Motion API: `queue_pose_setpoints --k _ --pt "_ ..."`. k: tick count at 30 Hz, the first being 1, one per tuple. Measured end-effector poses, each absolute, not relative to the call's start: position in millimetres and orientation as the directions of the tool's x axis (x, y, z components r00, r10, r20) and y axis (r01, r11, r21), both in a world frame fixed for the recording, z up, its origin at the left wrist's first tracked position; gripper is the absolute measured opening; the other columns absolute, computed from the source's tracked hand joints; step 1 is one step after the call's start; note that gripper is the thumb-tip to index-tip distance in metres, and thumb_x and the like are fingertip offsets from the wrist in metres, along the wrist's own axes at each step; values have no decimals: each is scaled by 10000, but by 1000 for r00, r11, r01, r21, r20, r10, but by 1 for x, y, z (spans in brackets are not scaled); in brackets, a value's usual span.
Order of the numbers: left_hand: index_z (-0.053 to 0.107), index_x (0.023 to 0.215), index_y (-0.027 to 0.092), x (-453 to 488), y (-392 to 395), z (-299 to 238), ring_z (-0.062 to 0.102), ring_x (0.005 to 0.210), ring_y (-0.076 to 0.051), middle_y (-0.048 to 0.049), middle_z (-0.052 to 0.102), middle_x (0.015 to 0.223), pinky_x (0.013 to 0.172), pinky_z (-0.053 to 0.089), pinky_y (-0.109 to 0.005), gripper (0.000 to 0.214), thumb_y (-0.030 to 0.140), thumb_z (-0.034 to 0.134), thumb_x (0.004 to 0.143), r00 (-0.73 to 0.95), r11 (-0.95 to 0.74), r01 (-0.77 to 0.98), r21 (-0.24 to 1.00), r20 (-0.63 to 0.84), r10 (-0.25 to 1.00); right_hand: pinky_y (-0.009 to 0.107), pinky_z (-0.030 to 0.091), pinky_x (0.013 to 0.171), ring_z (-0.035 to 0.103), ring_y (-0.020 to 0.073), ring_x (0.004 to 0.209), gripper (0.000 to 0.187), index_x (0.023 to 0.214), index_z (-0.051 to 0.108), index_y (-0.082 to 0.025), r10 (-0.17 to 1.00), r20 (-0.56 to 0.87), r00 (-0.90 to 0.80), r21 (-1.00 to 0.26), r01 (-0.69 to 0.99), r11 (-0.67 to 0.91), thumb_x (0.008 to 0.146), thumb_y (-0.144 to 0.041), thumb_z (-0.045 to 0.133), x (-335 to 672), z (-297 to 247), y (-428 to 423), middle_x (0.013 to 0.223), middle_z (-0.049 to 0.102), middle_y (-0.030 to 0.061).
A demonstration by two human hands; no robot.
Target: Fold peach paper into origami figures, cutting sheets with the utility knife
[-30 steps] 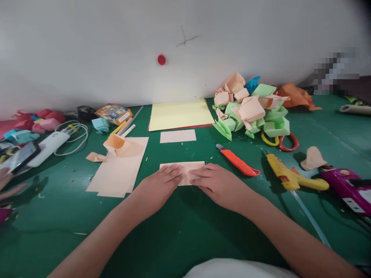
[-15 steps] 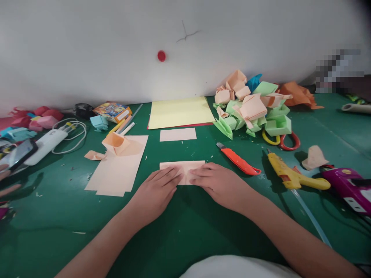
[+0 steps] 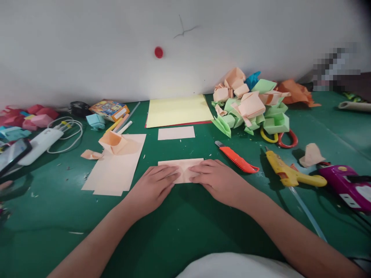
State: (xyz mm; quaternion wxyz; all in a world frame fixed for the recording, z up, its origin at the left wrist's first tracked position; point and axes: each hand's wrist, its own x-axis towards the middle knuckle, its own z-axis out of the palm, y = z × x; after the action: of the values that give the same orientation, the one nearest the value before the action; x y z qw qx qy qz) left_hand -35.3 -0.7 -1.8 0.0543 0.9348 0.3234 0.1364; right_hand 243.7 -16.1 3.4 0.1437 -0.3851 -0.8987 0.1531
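Note:
A folded strip of pale peach paper (image 3: 182, 170) lies on the green table in front of me, a crease showing near its middle. My left hand (image 3: 156, 183) rests over its left part, fingers stretched out and pressed flat on it. From the other side, my right hand (image 3: 216, 179) lies on the right part, its fingers also extended. Both sets of fingertips point inward with a small gap of paper between them. Beyond the strip is a loose pale paper rectangle (image 3: 176, 133). An orange utility knife (image 3: 239, 159) is beside my right hand.
Peach sheets (image 3: 113, 173) and a folded paper box (image 3: 111, 142) lie left. Yellow paper (image 3: 176, 111) is by the wall. Folded green and peach pieces (image 3: 251, 106) are heaped right, near scissors (image 3: 288, 139), a yellow glue gun (image 3: 292, 173) and a purple power strip (image 3: 348, 185). Another person's fingertip (image 3: 5, 184) shows left.
The view has shifted slightly. My left fingers have slid a little leftward on the strip, widening the gap between my hands. The other person's hand at the left has mostly left the view.

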Motion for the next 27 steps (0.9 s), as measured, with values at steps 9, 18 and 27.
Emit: queue_pose_setpoints --k 9,18,27 --pt "701 1235 236 -32 3 -3 570 1297 -251 -73 658 1365 1101 472 -470 311 208 470 1028 714 -764 600 236 273 645 517 462 1034 559 279 1235 400 1153 757 -265 732 147 -665 -400 637 659 946 -50 492 246 1 -15 1383 662 40" --pt "644 1313 207 -33 7 -8 459 1443 -228 -66 532 1525 1232 362 -490 353 234 407 1052 723 -750 610 255 208 658 527 441 1065 548 277 1246 438 1172 754 -254 738 131 -662 -414 640 648 928 -26 469 246 1 -15 1400 650 43" --pt "578 1419 245 -36 5 -11 429 1462 -232 -41 464 1572 1228 373 -474 407 288 397 1058 717 -741 633 225 191 670 518 417 1087 511 274 1280 517 1195 745 -240 745 85 -662 -426 651 628 853 24 461 246 3 -16 1441 620 17"
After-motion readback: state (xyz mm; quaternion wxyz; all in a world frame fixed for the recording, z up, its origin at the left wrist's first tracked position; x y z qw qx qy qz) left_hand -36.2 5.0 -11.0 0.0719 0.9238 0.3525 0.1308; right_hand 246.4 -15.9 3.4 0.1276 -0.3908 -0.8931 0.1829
